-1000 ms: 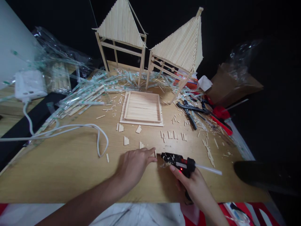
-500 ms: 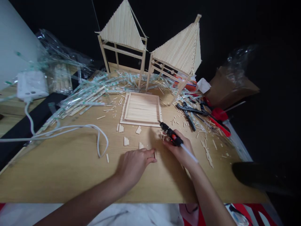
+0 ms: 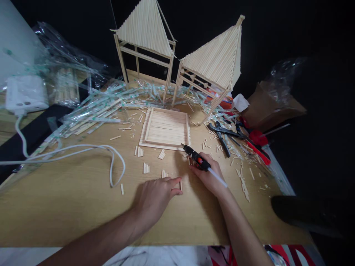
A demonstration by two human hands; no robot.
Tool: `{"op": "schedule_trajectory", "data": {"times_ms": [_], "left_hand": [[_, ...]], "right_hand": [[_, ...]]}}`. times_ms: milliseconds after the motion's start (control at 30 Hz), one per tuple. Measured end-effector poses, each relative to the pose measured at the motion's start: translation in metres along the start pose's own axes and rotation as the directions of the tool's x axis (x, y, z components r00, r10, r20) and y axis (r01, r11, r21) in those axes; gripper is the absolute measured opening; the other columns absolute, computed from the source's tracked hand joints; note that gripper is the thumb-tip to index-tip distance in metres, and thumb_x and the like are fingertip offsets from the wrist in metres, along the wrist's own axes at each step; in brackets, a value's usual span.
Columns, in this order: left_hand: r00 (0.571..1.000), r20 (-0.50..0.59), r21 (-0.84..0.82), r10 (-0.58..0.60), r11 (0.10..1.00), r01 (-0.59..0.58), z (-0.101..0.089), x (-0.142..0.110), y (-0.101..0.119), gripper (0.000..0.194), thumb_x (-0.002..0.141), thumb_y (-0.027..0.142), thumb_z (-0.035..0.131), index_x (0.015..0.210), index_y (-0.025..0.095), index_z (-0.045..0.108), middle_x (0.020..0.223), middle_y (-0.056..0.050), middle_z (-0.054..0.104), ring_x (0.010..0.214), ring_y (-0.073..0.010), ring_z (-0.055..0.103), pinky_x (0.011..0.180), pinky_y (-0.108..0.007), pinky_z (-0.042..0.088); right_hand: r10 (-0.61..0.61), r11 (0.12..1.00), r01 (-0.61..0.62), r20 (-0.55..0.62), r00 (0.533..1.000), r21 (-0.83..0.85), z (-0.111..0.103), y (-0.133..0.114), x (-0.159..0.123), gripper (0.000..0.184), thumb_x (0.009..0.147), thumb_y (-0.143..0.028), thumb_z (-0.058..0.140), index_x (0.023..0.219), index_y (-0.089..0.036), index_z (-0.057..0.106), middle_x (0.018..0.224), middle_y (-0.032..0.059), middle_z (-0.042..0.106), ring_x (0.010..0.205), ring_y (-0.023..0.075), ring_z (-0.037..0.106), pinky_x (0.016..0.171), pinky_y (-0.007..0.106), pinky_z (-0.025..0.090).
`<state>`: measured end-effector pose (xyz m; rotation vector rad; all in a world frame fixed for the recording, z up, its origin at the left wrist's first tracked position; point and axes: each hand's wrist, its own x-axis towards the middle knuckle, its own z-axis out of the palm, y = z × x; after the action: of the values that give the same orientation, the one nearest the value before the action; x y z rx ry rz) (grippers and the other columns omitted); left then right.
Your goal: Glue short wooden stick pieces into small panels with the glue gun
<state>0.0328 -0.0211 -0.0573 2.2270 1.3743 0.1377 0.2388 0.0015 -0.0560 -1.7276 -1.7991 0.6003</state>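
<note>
My left hand [image 3: 157,194] is low over the table, its thumb and index finger closed on a short wooden stick [image 3: 181,184]. To its right, my right hand [image 3: 210,173] is wrapped around a black hot glue gun [image 3: 196,156] with a glue stick [image 3: 217,177] coming out of its back. The gun's nozzle points up and left, near the front right corner of a shallow wooden stick tray [image 3: 166,127]. Small stepped groups of short sticks, such as one stick cluster [image 3: 146,168], lie in front of the tray. Part of another cluster [image 3: 164,173] shows just above my left hand.
Two stick-built model houses, a left house [image 3: 144,31] and a right house [image 3: 213,59], stand behind. Plastic wrappers [image 3: 97,103] and a white cable [image 3: 113,162] from a charger [image 3: 26,94] lie left. Black cutters [image 3: 222,131], scraps and a cardboard box [image 3: 266,105] are right.
The view has shifted slightly. The glue gun has moved a little left along the tray's front edge. My left hand keeps its pinch, with more of the short stick showing between its fingers.
</note>
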Motion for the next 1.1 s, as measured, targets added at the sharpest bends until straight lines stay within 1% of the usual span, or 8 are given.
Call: {"op": "schedule_trajectory", "data": {"times_ms": [100,167,300,367,467,667,867,1100], "left_hand": [[1.0,-0.011,-0.004,0.008,1.0,-0.009,-0.001,-0.001,0.0,0.032,0.083,0.047,0.058,0.114,0.038,0.063,0.105,0.004,0.072,0.084,-0.0227,0.07,0.062,-0.028,0.049],[1.0,-0.016,-0.006,0.025,1.0,-0.025,-0.001,-0.001,-0.001,0.031,0.084,0.046,0.058,0.113,0.039,0.062,0.104,0.005,0.072,0.084,-0.0225,0.07,0.062,-0.029,0.048],[0.999,0.007,-0.004,0.037,0.999,-0.036,-0.002,-0.002,-0.001,0.026,0.084,0.043,0.06,0.109,0.038,0.063,0.099,0.004,0.073,0.083,-0.0224,0.069,0.064,-0.029,0.047],[0.999,0.024,0.02,0.024,1.0,-0.024,-0.004,-0.001,0.0,0.02,0.084,0.042,0.06,0.102,0.035,0.066,0.095,0.003,0.073,0.082,-0.0231,0.069,0.062,-0.029,0.046],[0.999,0.04,0.053,0.024,0.998,-0.026,-0.004,0.0,0.0,0.016,0.085,0.042,0.058,0.095,0.032,0.066,0.092,0.002,0.073,0.08,-0.0238,0.069,0.059,-0.028,0.044],[0.999,0.031,0.059,0.042,0.997,-0.043,-0.002,-0.001,-0.002,0.021,0.086,0.045,0.054,0.094,0.029,0.066,0.091,0.0,0.072,0.08,-0.0228,0.068,0.059,-0.027,0.043],[0.998,0.035,0.065,0.047,0.997,-0.049,-0.003,-0.002,-0.002,0.021,0.087,0.045,0.052,0.089,0.029,0.066,0.09,0.0,0.072,0.08,-0.0229,0.068,0.06,-0.027,0.043],[0.999,0.033,0.053,0.031,0.998,-0.033,-0.004,-0.002,-0.001,0.021,0.087,0.047,0.053,0.094,0.033,0.066,0.092,0.001,0.072,0.081,-0.0224,0.068,0.059,-0.027,0.042]], "right_hand": [[-0.013,0.999,0.015,-0.04,0.999,0.043,-0.004,-0.003,-0.004,0.013,0.073,-0.022,0.069,0.078,-0.022,0.057,0.081,-0.0005,0.057,0.083,0.0192,0.054,0.072,0.027,0.039],[0.005,0.997,-0.001,-0.041,0.999,0.081,-0.008,-0.008,-0.013,0.015,0.074,-0.025,0.07,0.085,-0.023,0.06,0.084,0.0001,0.058,0.082,0.0189,0.054,0.072,0.027,0.039],[0.138,0.981,-0.144,0.052,0.989,0.134,-0.008,-0.016,-0.042,0.026,0.074,-0.035,0.072,0.095,-0.023,0.062,0.08,-0.0006,0.058,0.071,0.0177,0.053,0.064,0.027,0.039],[0.192,0.964,-0.204,0.079,0.978,0.171,-0.002,-0.017,-0.055,0.027,0.073,-0.037,0.072,0.095,-0.024,0.062,0.079,-0.0004,0.061,0.071,0.0184,0.054,0.063,0.027,0.039],[0.233,0.944,-0.246,0.085,0.969,0.218,0.009,-0.018,-0.066,0.024,0.073,-0.036,0.072,0.091,-0.024,0.062,0.082,0.0008,0.064,0.075,0.0202,0.058,0.066,0.028,0.042],[0.245,0.938,-0.255,0.074,0.967,0.236,0.018,-0.018,-0.066,0.019,0.072,-0.031,0.072,0.081,-0.023,0.057,0.081,-0.001,0.065,0.075,0.0191,0.058,0.066,0.026,0.042],[0.236,0.947,-0.25,0.09,0.968,0.202,0.018,-0.019,-0.065,0.018,0.072,-0.029,0.071,0.081,-0.023,0.056,0.078,-0.0016,0.064,0.072,0.019,0.058,0.063,0.025,0.041],[0.256,0.918,-0.283,0.131,0.958,0.277,0.01,-0.021,-0.066,0.02,0.07,-0.03,0.073,0.078,-0.022,0.056,0.07,-0.0036,0.061,0.065,0.017,0.055,0.058,0.024,0.039]]}}
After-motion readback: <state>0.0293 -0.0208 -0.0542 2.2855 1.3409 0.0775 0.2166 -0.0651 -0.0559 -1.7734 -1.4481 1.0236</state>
